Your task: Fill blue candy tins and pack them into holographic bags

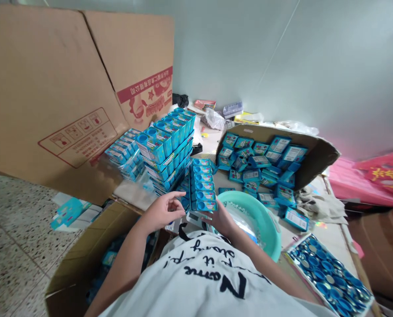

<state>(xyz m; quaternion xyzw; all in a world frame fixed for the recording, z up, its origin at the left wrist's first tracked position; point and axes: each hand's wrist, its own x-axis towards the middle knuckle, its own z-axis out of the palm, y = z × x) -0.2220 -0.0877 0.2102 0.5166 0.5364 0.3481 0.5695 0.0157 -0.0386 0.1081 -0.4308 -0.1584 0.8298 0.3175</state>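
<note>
A row of small blue boxes point(203, 186) with round openings stands at the table's near edge, directly before me. My right hand point(218, 216) grips its near right corner, with the fingers partly hidden. On the left side, my left hand point(170, 207) is beside the row, its index finger and thumb apart and the other fingers curled; nothing shows between them. Farther left rises a tall stack of packed blue boxes point(165, 147). A turquoise basin point(271, 231) sits just right of my right hand, with clear plastic material inside.
Loose blue boxes point(251, 163) spill from a tipped carton point(320, 154). A tray of blue-rimmed round pieces point(328, 275) lies at the right. A large cardboard box point(84, 88) stands left; an open carton point(71, 259) is below. Wrapped packs point(125, 152) lie beside the stack.
</note>
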